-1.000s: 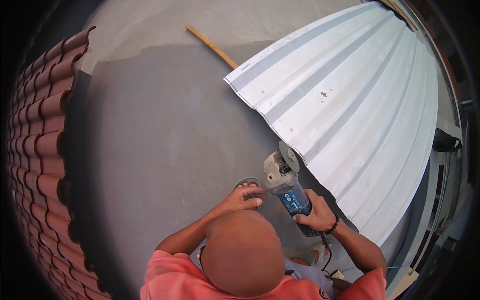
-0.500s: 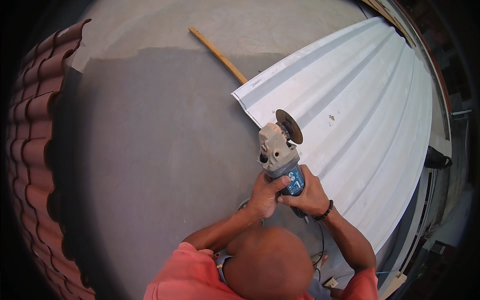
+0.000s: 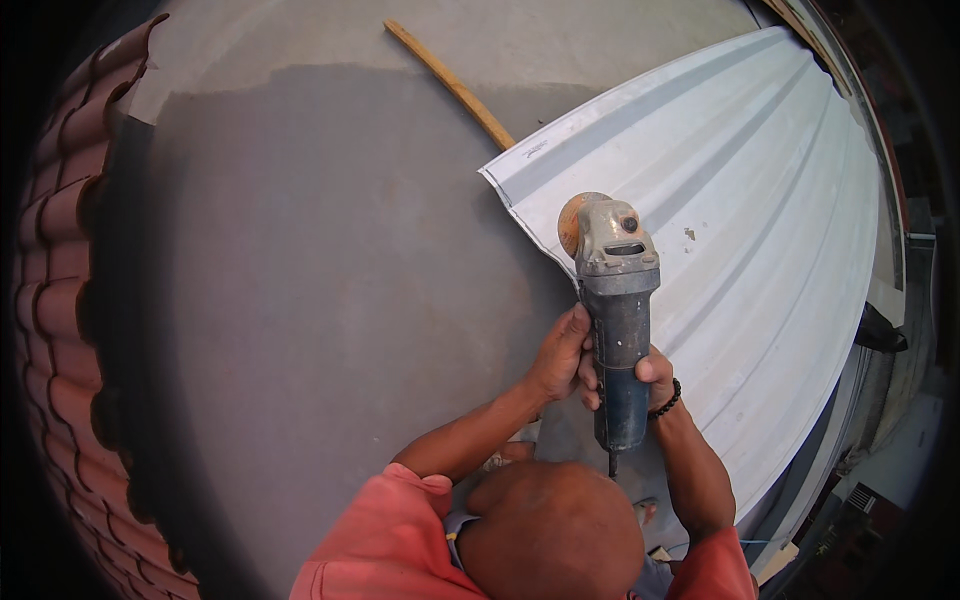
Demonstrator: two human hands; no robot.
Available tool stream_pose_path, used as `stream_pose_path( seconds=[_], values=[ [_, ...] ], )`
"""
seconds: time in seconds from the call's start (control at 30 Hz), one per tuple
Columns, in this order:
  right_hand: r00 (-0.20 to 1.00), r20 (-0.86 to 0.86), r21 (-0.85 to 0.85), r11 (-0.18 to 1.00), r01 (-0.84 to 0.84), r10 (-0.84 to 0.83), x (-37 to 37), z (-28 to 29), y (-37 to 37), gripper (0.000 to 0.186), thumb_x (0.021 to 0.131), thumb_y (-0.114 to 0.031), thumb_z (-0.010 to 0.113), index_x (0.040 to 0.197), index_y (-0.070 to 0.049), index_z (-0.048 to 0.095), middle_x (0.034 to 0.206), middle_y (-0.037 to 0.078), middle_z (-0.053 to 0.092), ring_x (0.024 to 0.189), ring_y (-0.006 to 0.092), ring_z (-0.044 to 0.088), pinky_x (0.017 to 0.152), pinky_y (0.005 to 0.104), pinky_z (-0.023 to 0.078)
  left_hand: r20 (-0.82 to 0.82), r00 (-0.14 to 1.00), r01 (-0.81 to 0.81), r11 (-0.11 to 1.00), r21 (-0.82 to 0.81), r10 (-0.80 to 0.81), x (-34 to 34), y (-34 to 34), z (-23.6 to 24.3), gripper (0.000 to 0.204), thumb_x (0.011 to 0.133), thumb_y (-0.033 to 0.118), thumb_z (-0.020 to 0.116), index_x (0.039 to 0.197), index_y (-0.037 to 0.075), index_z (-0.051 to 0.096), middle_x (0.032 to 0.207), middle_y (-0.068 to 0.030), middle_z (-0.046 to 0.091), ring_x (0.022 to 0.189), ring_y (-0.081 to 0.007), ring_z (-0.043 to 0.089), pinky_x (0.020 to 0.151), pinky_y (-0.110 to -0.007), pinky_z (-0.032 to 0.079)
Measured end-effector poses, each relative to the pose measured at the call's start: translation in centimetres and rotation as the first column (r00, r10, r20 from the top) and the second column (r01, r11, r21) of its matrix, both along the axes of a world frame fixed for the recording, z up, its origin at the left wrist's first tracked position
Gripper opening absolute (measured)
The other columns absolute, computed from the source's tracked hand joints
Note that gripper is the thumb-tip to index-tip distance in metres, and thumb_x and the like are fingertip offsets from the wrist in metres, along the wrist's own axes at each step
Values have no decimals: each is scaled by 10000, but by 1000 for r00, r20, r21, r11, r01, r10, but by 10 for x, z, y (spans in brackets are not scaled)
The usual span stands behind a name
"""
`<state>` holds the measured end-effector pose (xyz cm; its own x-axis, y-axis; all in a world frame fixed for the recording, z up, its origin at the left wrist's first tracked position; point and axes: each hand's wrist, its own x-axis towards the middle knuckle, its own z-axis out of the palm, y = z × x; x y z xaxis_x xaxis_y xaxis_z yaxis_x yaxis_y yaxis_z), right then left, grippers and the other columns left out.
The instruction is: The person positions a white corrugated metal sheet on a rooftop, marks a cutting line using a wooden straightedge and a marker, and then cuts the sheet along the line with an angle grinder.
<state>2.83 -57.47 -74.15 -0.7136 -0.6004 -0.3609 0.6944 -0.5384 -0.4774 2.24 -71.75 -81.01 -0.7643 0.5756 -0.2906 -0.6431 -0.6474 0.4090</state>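
The angle grinder (image 3: 622,330) is held in front of the person, its disc (image 3: 570,225) to the left of the tool's head and over the near left part of the white ribbed sheet (image 3: 740,270); whether the rim touches the metal cannot be told from above. Both hands are closed around the grinder's body: the left hand (image 3: 560,360) presses its thumb along the left side near the front, while the right hand (image 3: 655,372) clasps it further back from the right, thumb on the casing and the rest partly hidden beneath. Which hand the fingertips low on the left side belong to is unclear. This two-handed hold looks sound, since it should resist any twist if the disc catches; the left thumb, being nearer the head, would do best no further forward. No guard shows around the disc from here, so bare fingers and forearms should stay out of its plane. The sheet's ribs make an uneven surface, so a light, steady pressure with the disc square to the metal would lessen snagging. The power cord (image 3: 613,462) leaves the rear end toward the person and is best led well behind the disc.
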Motion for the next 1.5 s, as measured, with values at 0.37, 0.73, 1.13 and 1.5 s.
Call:
stream_pose_path(
  seconds=[0.37, 0.73, 1.13, 1.5],
  values=[
    [998, 3, 54, 997, 60, -61, -2, -1, 6, 736, 692, -440, 759, 1189, 28, 483, 845, 209, 625, 643, 322, 656, 595, 401, 557, -48, 996, 83, 959, 271, -72, -16, 17, 17, 877, 875, 749, 360, 1282, -18, 483, 1176, -230, 582, 1095, -261, 594, 953, -385, 500],
    [996, -71, 450, 893, -16, 54, -11, 34, 3, 716, 631, -426, 784, 1107, 41, 520, 781, 186, 637, 632, 267, 650, 601, 355, 556, 107, 988, -138, 933, 332, 108, 1, 31, 6, 820, 917, 718, 292, 1213, -12, 524, 1129, -166, 618, 1015, -268, 627, 912, -421, 512],
    [740, -197, 980, 154, 127, 643, -112, 23, -90, 699, 563, -406, 734, 989, 121, 563, 828, 222, 665, 717, 291, 672, 651, 351, 545, -48, 784, -585, 710, -392, 620, -19, -57, 7, 405, 1003, 397, 469, 1164, 35, 550, 1119, -69, 608, 1030, -161, 575, 914, -356, 438],
    [781, -134, 991, 90, 100, 609, -153, -11, -115, 727, 554, -444, 748, 984, 118, 581, 896, 290, 668, 846, 384, 688, 754, 398, 556, -98, 824, -515, 666, -539, 557, -83, -89, 11, 253, 970, 309, 580, 953, 62, 630, 850, -22, 655, 784, -128, 609, 791, -309, 484]
  ],
)
